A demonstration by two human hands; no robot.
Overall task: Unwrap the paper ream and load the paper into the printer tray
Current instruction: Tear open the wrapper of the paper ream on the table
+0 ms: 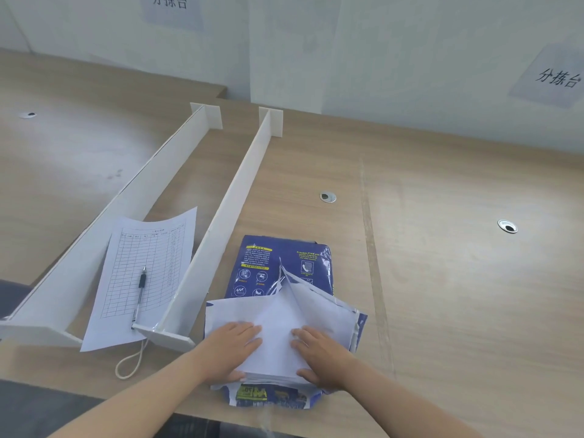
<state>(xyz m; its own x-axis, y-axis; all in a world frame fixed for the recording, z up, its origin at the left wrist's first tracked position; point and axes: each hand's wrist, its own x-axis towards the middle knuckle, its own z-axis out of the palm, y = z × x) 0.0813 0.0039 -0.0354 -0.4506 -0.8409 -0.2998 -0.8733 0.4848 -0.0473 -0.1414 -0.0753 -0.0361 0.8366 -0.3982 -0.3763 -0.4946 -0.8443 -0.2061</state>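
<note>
Paper ream in torn blue printed wrapper [278, 267] lies on the wood-grain desk [442, 279] near its front edge, wrapper flaps folded open toward the person and the white sheet stack [278, 343] exposed. Left hand [232, 349] and right hand [319, 354] lie flat, fingers extended, on top of the stack, thumbs at its near edge, gripping nothing. Just left: white foam-board divider [221, 229], then a printed grid form [145, 273] with a black pen [140, 289] on it.

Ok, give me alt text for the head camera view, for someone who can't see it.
Both hands, left hand and right hand, press flat on white paper inside a torn-open blue ream wrapper on a wooden desk. Left of it, a pen lies on a printed form between white dividers.
</note>
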